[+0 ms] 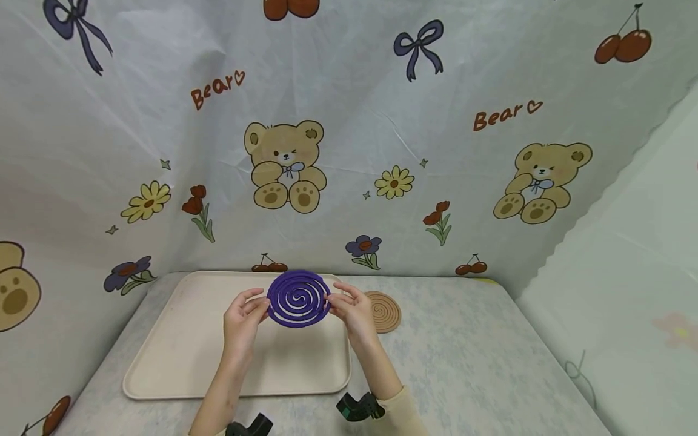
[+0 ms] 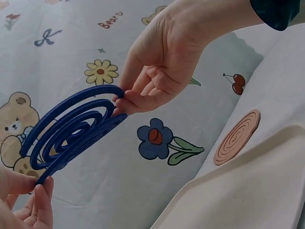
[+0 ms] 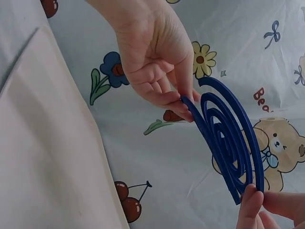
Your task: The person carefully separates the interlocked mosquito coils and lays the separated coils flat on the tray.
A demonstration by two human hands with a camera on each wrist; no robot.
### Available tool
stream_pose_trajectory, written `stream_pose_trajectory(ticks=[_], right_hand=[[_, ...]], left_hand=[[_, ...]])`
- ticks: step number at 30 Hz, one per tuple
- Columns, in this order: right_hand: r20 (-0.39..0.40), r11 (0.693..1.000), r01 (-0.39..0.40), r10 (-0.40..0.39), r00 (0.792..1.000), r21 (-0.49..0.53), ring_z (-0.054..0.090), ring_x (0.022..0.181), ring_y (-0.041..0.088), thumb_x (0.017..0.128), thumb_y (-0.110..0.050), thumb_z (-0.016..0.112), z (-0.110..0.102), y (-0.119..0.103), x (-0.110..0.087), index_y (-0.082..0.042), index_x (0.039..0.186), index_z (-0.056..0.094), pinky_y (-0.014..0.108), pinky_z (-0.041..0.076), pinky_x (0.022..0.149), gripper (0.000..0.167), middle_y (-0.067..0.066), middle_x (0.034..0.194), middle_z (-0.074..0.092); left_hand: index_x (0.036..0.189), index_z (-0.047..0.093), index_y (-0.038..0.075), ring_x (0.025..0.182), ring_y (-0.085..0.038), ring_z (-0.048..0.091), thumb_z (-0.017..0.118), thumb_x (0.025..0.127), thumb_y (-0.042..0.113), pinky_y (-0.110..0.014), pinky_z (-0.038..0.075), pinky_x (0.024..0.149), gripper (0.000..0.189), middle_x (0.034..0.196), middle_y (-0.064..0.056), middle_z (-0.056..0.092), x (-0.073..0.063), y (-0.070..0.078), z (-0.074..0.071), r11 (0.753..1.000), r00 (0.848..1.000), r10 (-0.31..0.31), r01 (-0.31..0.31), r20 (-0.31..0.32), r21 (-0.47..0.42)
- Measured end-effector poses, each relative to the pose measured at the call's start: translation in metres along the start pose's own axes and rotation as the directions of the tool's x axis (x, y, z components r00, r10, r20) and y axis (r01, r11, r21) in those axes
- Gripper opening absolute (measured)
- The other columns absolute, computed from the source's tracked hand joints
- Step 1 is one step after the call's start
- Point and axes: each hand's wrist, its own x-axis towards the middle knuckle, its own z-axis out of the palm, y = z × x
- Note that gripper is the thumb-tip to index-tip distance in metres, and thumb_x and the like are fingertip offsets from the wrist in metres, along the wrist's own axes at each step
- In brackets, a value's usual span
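Observation:
A flat purple-blue spiral coil (image 1: 299, 298) is held up above the tray, its rings slightly spread apart. My left hand (image 1: 242, 315) pinches its left edge between thumb and fingers. On the opposite edge, the thumb and fingers of my right hand (image 1: 353, 313) pinch the coil's rim. Seen from the left wrist, the coil (image 2: 76, 126) stands tilted, and its rings part from one another between the two hands. The right wrist view shows the same coil (image 3: 228, 138) nearly edge-on.
A large cream tray (image 1: 185, 339) lies under the hands on the grey table (image 1: 463, 357). A tan spiral disc (image 1: 386, 312) rests on the table just right of the tray, partly behind the right hand. A printed bear cloth (image 1: 338, 91) hangs behind the table.

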Motion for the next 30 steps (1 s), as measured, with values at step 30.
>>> stream_pose_trajectory(ticks=[30], right_hand=[[-0.064,0.993,-0.001,0.008,0.998,0.115,0.069,0.068,0.006,0.084,0.01,0.06,-0.002,-0.002,0.001,0.003,0.109,0.059,0.014,0.055,0.061,0.025,-0.003,0.072,0.072]], left_hand=[[0.116,0.052,-0.004,0.065,0.005,0.061,0.057,0.09,-0.004,-0.008,0.051,0.06,0.027,0.069,0.018,0.066,0.034,-0.03,-0.042,0.978,0.968,-0.072,0.022,-0.241,-0.206]])
